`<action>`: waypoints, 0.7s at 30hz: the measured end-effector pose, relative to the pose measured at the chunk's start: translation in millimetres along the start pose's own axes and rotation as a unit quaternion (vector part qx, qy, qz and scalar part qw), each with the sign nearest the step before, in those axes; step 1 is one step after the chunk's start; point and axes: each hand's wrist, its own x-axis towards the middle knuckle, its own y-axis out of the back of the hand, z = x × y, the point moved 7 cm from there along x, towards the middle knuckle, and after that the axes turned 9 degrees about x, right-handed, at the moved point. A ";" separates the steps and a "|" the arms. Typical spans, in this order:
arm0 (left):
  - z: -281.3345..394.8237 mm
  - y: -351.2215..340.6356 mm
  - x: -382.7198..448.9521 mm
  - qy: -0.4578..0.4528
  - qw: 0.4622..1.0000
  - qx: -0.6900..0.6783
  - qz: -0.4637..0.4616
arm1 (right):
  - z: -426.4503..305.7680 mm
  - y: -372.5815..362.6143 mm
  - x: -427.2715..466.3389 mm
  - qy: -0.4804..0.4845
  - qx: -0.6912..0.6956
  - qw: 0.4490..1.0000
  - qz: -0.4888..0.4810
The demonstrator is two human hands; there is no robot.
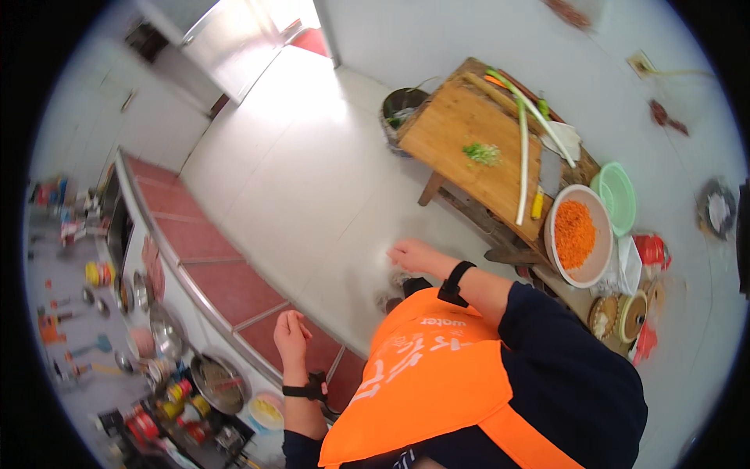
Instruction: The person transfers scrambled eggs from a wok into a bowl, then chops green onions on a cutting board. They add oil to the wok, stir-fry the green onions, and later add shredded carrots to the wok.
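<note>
My left hand hangs in the air beside the red-tiled counter front, its fingers loosely curled and nothing visible in it. My right hand is over the floor, also curled and holding nothing that I can see. Nearest to it is a wooden table bearing a cutting board. On the board lie chopped scallions and a long white scallion stalk. A cleaver with a yellow handle rests at the board's edge. Shredded carrot fills much of a pale basin.
A light green basin stands behind the carrot basin. A dark bucket with scraps sits at the table's far end. On the counter are a wok, a steel bowl and a small bowl of yellow food. A door stands ajar.
</note>
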 end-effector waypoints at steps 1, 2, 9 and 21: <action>19.6 -12.2 20.6 -0.043 0.999 0.020 0.008 | 11.8 21.6 -3.9 -0.005 -0.011 0.999 0.035; 38.8 -27.0 39.9 -0.081 0.996 0.033 0.015 | 32.8 40.7 -6.9 -0.081 -0.028 0.996 0.028; 186.6 -195.6 138.8 -0.174 0.927 0.237 -0.234 | 122.7 236.4 -52.3 -0.077 0.027 0.910 0.408; 385.1 -508.0 95.6 -0.532 0.662 0.380 -0.366 | 203.2 416.1 -13.8 -0.261 -0.123 0.813 0.505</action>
